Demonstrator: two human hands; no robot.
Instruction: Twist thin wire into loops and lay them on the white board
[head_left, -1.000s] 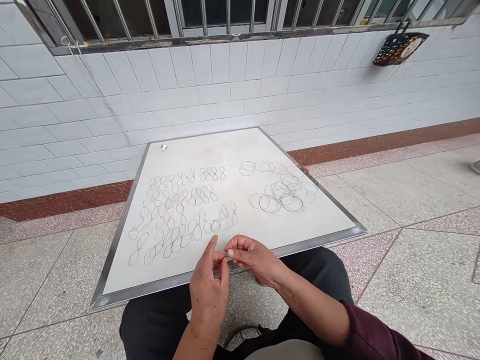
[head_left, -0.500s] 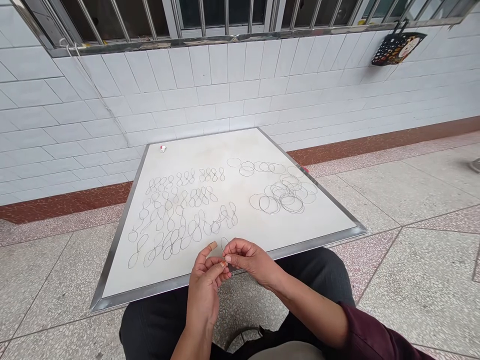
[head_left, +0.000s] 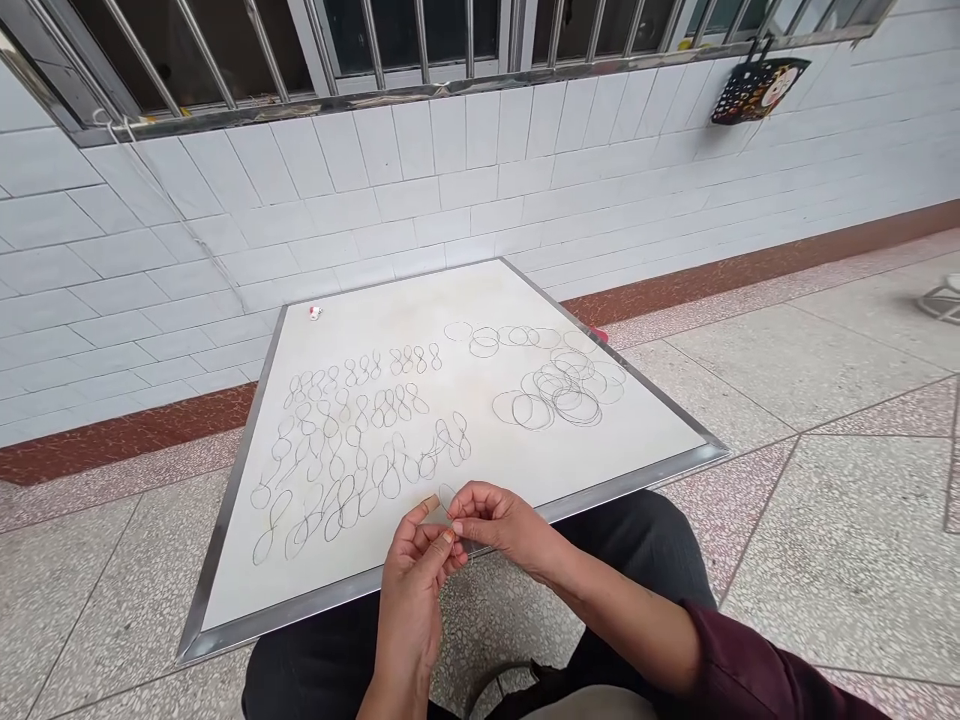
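My left hand (head_left: 421,560) and my right hand (head_left: 495,520) meet over the near edge of the white board (head_left: 375,330). Between them they pinch a thin wire loop (head_left: 445,492), part of which shows above the fingertips; the rest is hidden by the fingers. A tan wrap covers my left index fingertip. Rows of thin wires twisted into figure-eights (head_left: 346,500) lie on the left and middle of the board. Plain round wire loops (head_left: 577,405) overlap in a pile on the right, with a few more (head_left: 484,342) behind them.
A small white and red object (head_left: 315,313) sits at the board's far left corner. Behind the board stands a white tiled wall (head_left: 360,215) with a barred window. A dark patterned bag (head_left: 757,90) hangs at the upper right. A stool (head_left: 941,300) is at the far right.
The camera view has shifted slightly. Both hands stay together on the wire, with only small finger movements.
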